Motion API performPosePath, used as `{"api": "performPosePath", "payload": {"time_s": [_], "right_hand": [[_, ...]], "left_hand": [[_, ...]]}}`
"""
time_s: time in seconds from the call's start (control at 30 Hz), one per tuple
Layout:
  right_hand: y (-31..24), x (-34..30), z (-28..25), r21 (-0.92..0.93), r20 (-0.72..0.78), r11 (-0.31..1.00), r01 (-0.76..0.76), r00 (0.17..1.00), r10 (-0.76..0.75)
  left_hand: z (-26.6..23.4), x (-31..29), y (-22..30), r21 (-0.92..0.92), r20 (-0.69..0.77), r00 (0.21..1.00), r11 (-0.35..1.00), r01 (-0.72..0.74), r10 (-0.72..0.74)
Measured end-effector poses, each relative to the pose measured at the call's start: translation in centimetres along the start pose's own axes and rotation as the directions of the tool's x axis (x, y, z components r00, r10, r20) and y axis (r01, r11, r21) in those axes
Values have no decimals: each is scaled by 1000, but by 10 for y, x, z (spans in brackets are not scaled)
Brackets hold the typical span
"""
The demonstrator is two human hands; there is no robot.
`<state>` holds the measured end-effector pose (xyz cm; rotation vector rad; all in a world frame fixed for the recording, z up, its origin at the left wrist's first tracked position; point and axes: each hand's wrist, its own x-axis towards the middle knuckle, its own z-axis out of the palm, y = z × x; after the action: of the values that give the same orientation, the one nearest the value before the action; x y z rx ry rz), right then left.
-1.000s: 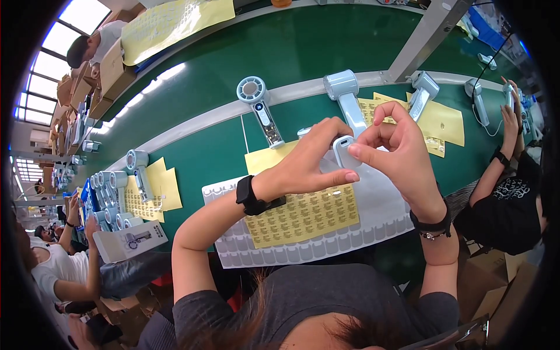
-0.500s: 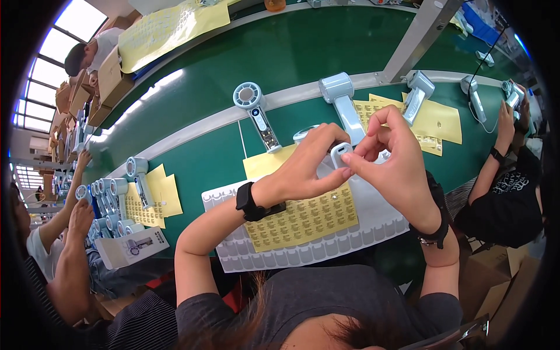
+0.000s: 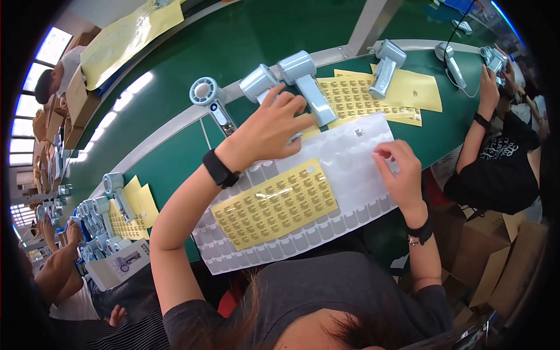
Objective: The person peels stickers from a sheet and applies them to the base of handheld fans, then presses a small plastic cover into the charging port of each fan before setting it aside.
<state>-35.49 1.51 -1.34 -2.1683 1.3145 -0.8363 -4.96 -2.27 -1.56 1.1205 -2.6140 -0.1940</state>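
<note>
My left hand reaches over a light-blue handheld fan, its fingers curved across the handle and hiding most of it. This fan lies between a fan with its round grille up and another light-blue fan. My right hand hovers over the right side of a white sticker sheet, thumb and index finger close together. Whatever is at its fingertips, if anything, is too small to make out. On the white sheet rests a yellow label sheet with rows of dark print.
More yellow sheets lie right of the fans, with a fan on them. Several fans cluster at left beside a printed white box. A metal post rises behind. Co-workers sit at both sides; cardboard boxes stand lower right.
The fan, held upright between both hands with its port end showing, now lies among the other fans under my left hand. My right hand has drawn away toward me. The view has shifted.
</note>
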Motion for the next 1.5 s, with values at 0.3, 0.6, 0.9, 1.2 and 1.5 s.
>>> {"api": "performPosePath", "payload": {"time_s": [0.3,0.6,0.9,1.2,1.5], "right_hand": [[24,-67,-14,-209,-133,978,-26,991,-2],[22,-71,-6,-183,-177,982,-42,984,9],[18,-66,-16,-65,-171,996,-68,984,56],[-69,46,-18,650,379,670,-358,917,122],[-133,115,28,651,594,598,-467,804,-20]], "left_hand": [[-52,-59,-13,-20,39,945,946,325,-324],[-49,-96,-6,242,37,926,903,356,-375],[-54,-92,-25,-208,-114,935,928,309,-336],[-32,-78,6,-924,-241,789,383,-8,-566],[-28,-61,17,-711,-270,905,702,42,-328]]}}
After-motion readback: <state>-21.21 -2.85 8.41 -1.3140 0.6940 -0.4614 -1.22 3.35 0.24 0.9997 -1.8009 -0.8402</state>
